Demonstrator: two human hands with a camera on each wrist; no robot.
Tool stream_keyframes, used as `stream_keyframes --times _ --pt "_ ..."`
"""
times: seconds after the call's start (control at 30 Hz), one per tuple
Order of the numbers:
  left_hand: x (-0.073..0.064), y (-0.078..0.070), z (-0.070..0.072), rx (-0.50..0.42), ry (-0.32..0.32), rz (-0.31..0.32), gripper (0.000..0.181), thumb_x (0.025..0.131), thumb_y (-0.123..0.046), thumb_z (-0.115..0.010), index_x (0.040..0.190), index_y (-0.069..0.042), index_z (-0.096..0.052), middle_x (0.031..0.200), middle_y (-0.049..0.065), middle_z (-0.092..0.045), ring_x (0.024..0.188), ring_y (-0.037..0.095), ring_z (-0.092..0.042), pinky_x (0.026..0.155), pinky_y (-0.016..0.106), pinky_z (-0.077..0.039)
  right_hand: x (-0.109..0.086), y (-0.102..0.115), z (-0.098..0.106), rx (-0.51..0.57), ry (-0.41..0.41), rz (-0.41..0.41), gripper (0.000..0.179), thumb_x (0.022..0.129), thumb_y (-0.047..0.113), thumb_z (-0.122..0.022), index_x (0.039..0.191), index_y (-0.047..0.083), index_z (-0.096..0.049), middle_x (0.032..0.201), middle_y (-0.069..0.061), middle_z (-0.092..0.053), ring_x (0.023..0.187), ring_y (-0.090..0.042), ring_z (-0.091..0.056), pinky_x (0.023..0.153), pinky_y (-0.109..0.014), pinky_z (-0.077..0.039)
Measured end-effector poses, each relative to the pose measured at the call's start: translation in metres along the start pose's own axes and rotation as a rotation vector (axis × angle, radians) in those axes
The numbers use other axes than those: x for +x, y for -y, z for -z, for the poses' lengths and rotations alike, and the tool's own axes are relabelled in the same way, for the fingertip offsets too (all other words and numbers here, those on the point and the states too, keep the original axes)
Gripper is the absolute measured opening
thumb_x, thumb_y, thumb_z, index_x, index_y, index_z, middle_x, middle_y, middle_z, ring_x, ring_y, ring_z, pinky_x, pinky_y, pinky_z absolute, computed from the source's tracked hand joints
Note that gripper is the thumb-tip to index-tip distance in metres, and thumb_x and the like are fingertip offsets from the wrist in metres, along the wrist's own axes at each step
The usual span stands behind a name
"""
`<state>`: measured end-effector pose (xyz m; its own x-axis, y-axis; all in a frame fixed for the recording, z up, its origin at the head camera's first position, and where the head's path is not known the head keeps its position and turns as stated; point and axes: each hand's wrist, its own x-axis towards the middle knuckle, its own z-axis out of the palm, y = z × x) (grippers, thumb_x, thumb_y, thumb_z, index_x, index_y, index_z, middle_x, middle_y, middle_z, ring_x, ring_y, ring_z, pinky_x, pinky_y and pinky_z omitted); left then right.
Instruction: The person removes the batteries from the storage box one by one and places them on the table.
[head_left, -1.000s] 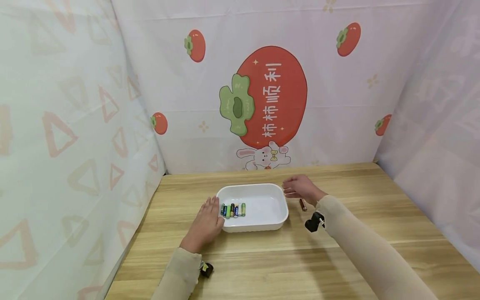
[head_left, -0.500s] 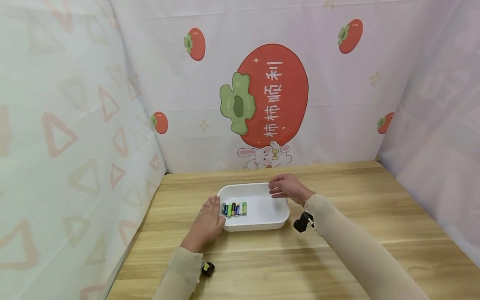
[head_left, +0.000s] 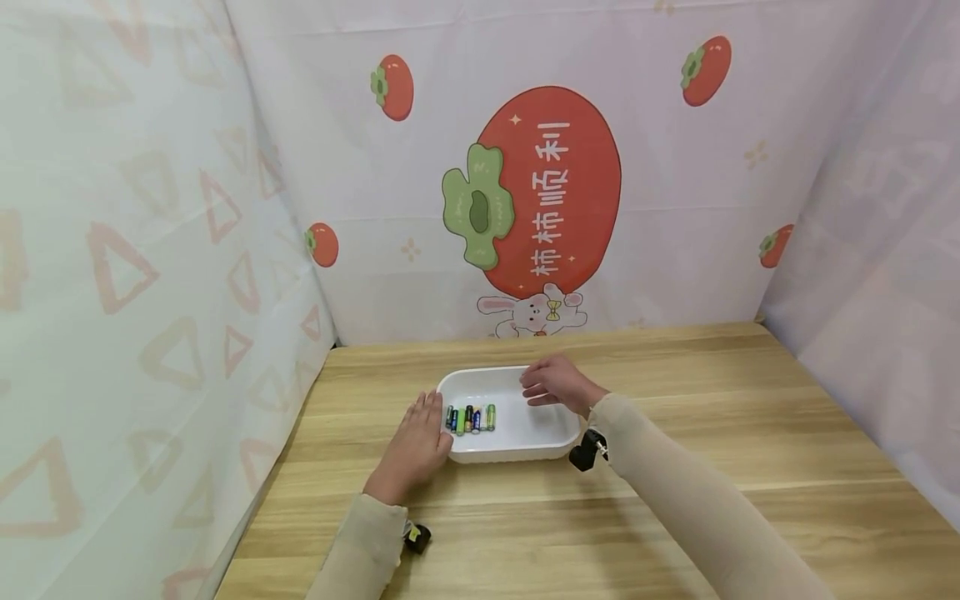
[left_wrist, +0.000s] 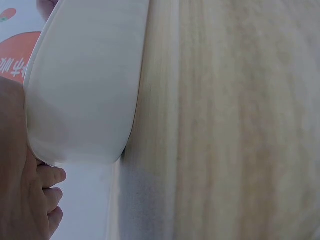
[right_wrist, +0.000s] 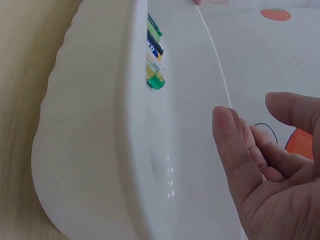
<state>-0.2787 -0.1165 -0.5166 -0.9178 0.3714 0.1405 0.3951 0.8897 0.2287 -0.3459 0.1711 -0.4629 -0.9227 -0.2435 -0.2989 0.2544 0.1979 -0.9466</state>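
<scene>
A white oblong tray (head_left: 517,456) stands on the wooden table, with several batteries (head_left: 476,420) side by side at its left end, mostly green and blue. My left hand (head_left: 411,442) rests along the tray's left side, fingers straight in the head view, thumb near the front corner. Over the tray's right half hovers my right hand (head_left: 558,385), its fingers bent a little. In the right wrist view a gap shows between the thumb (right_wrist: 292,111) and forefinger, with nothing held there. The batteries (right_wrist: 156,75) lie beyond these fingertips.
The wooden table (head_left: 487,533) runs back to a pale cloth wall (head_left: 390,183) printed with red fruit, with more cloth at both sides. A small black wrist camera (head_left: 587,451) sits below the right wrist, another (head_left: 417,537) by the left.
My right hand has moved left from beside the tray to over its inside. The red-brown battery seen earlier on the table right of the tray no longer shows. My left hand stays put.
</scene>
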Motion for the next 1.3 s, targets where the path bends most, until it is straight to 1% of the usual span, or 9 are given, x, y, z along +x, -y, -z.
stream_keyframes --times 0.3,0.4,0.57,0.67,0.87,1.1,1.3 --pt "0.004 0.006 -0.004 -0.007 -0.012 -0.013 0.064 0.099 -0.023 -0.040 0.152 0.007 -0.019 0.158 0.021 -0.020 0.145 0.035 -0.014 0.117 0.045 -0.012 0.008 -0.002 -0.018 0.008 0.015 -0.009 0.033 0.096 0.009 -0.057 0.122 -0.012 -0.059 0.121 -0.029 -0.058 0.102 -0.035 -0.065 0.082 -0.041 -0.056" --pt "0.004 0.006 -0.003 -0.013 -0.016 -0.016 0.065 0.098 -0.022 -0.041 0.151 0.007 -0.019 0.157 0.022 -0.020 0.145 0.036 -0.013 0.117 0.046 -0.012 0.011 -0.004 -0.023 0.017 0.023 -0.018 0.034 0.095 0.009 -0.058 0.122 -0.012 -0.059 0.121 -0.029 -0.058 0.102 -0.034 -0.065 0.081 -0.039 -0.056" --pt "0.003 0.005 -0.001 -0.021 -0.020 -0.024 0.065 0.097 -0.022 -0.040 0.151 0.009 -0.020 0.156 0.023 -0.022 0.145 0.036 -0.013 0.116 0.047 -0.014 0.016 -0.007 -0.030 0.001 0.023 -0.024 0.035 0.094 0.008 -0.058 0.122 -0.012 -0.059 0.120 -0.028 -0.058 0.095 -0.030 -0.067 0.079 -0.038 -0.057" --pt "0.003 0.005 -0.001 -0.012 -0.012 -0.020 0.065 0.098 -0.022 -0.040 0.151 0.008 -0.019 0.157 0.022 -0.021 0.145 0.036 -0.013 0.117 0.046 -0.013 0.017 -0.009 -0.035 -0.004 0.011 -0.026 0.031 0.093 0.007 -0.059 0.118 -0.012 -0.060 0.117 -0.028 -0.059 0.092 -0.029 -0.067 0.079 -0.038 -0.057" --pt "0.003 0.004 0.000 -0.014 -0.009 -0.018 0.065 0.099 -0.022 -0.041 0.152 0.007 -0.018 0.157 0.022 -0.020 0.145 0.036 -0.014 0.117 0.045 -0.013 0.023 -0.016 -0.046 -0.004 -0.016 -0.032 0.020 0.090 0.004 -0.061 0.105 -0.009 -0.065 0.102 -0.023 -0.064 0.087 -0.030 -0.067 0.079 -0.041 -0.057" --pt "0.002 0.002 0.000 -0.020 0.008 -0.007 0.065 0.099 -0.022 -0.040 0.152 0.006 -0.016 0.158 0.020 -0.017 0.146 0.035 -0.012 0.117 0.044 -0.011 0.025 -0.023 -0.055 -0.010 -0.022 -0.055 0.018 0.088 0.002 -0.064 0.102 -0.009 -0.067 0.095 -0.020 -0.065 0.080 -0.027 -0.067 0.074 -0.037 -0.058" --pt "0.002 0.003 0.000 -0.019 0.003 -0.006 0.065 0.099 -0.022 -0.040 0.152 0.007 -0.016 0.158 0.021 -0.017 0.146 0.035 -0.012 0.117 0.045 -0.011 0.029 -0.026 -0.060 -0.060 -0.023 -0.033 0.016 0.087 0.004 -0.065 0.097 -0.009 -0.069 0.090 -0.019 -0.066 0.075 -0.025 -0.067 0.070 -0.036 -0.058"
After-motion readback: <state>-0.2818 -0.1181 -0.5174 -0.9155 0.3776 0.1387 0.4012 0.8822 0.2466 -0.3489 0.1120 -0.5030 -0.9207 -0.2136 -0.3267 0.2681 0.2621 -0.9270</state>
